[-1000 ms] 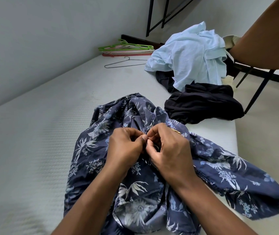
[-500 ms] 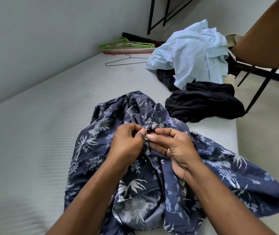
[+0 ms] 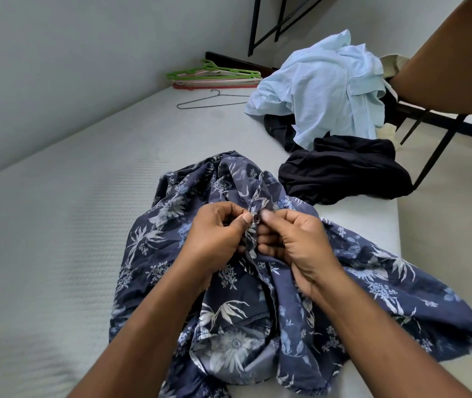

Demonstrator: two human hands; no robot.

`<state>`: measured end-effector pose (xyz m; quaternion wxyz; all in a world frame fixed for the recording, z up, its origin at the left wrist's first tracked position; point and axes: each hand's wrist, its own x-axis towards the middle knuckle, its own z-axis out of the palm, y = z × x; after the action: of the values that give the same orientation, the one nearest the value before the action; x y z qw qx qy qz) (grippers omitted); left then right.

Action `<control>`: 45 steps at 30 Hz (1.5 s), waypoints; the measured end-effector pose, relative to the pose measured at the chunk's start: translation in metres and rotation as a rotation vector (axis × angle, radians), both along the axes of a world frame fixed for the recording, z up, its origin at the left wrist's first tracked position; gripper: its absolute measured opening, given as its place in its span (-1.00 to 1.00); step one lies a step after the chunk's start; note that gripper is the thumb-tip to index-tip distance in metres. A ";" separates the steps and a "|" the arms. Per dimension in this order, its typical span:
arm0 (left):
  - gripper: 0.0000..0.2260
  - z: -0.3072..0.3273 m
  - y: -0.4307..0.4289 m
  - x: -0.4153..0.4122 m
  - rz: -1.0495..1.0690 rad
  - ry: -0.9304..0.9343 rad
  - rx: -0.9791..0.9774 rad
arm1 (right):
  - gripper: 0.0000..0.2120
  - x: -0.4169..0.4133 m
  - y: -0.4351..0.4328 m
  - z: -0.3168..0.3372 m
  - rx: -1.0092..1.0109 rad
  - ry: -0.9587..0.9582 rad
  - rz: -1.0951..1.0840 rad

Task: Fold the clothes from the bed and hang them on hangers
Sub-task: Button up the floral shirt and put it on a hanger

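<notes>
The floral shirt (image 3: 229, 311) lies crumpled on the bed (image 3: 56, 239). The left hand (image 3: 214, 237) and right hand (image 3: 295, 242) each have their grip clenched on its front edge, either side of a small dark button (image 3: 255, 218). Curled fingers hide the buttonhole. Forearms cover the hem. Far off are hangers (image 3: 214, 77), one end tucked behind a blue shirt (image 3: 323, 87).

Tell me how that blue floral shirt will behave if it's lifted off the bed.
Probably floppy: the floral shirt lies in soft bunched folds on the bed. Likely light, since the left hand and right hand hold its button edge with just a pinch. Its right part seems to overhang the bed's edge, so it may slide.
</notes>
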<state>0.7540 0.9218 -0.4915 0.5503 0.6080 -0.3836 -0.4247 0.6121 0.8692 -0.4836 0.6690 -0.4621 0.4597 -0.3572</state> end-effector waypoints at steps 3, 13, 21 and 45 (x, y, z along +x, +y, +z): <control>-0.86 0.005 0.002 0.003 -0.036 0.025 -0.013 | -0.71 -0.007 0.001 0.008 -0.111 0.001 0.060; -0.90 0.010 0.010 0.004 -0.071 0.089 -0.001 | -0.71 -0.007 0.008 -0.001 -0.204 0.161 0.066; -0.85 0.024 0.011 -0.001 0.037 0.220 -0.027 | -0.59 -0.026 0.028 0.017 -0.823 0.635 0.096; -0.89 0.022 0.014 0.007 -0.022 -0.343 0.047 | -0.55 -0.059 -0.016 0.019 -0.118 -0.036 -0.043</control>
<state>0.7615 0.9353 -0.4695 0.4578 0.6801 -0.4685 -0.3293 0.5535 0.8533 -0.4649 0.6410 -0.4843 0.4354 -0.4061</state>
